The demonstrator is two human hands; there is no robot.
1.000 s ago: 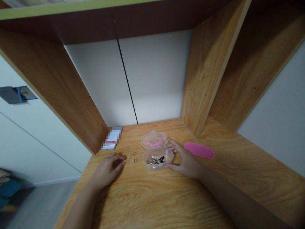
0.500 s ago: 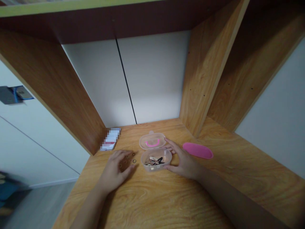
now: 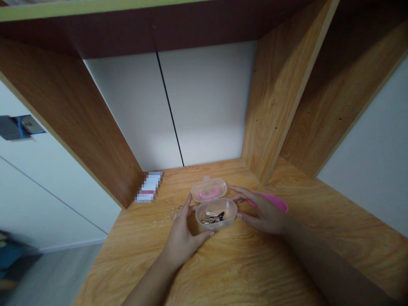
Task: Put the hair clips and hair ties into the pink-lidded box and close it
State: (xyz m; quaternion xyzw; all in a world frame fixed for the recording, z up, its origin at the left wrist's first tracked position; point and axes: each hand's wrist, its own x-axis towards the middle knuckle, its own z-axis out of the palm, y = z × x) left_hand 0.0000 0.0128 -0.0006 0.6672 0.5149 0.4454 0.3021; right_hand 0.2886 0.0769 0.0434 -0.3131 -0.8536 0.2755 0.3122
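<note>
Two bare hands of yours stand at the two ends of the clear box (image 3: pixel 219 225), which sits upright on the wooden table (image 3: pixel 229 263) in front of you. Your left hand (image 3: pixel 181 238) is spread, with the thumb near the front wall and the fingers at the left end. Your right hand (image 3: pixel 259 210) is at the right end, its thumb and fingers also well apart. Whether either hand really presses on the wall, I cannot tell.

Inside the box lie some small clips (image 3: pixel 213 217), in one loose heap. Its lid (image 3: pixel 207 186), with a pink handle (image 3: pixel 208 196), lies flat just behind the rear rim; if the two are joined, I cannot see. To the left, beside your left hand, are several pale bands (image 3: pixel 161 222) and one dark band (image 3: pixel 180 207), partly hidden. A pink oval piece (image 3: pixel 277 202) lies partly behind your right hand.

In my judgement, the step in hand is to steady or to place the box. From this pose, any move of it calls for equal, gentle pressure from both sides, with the box level, so that the clips do not slide.
</note>
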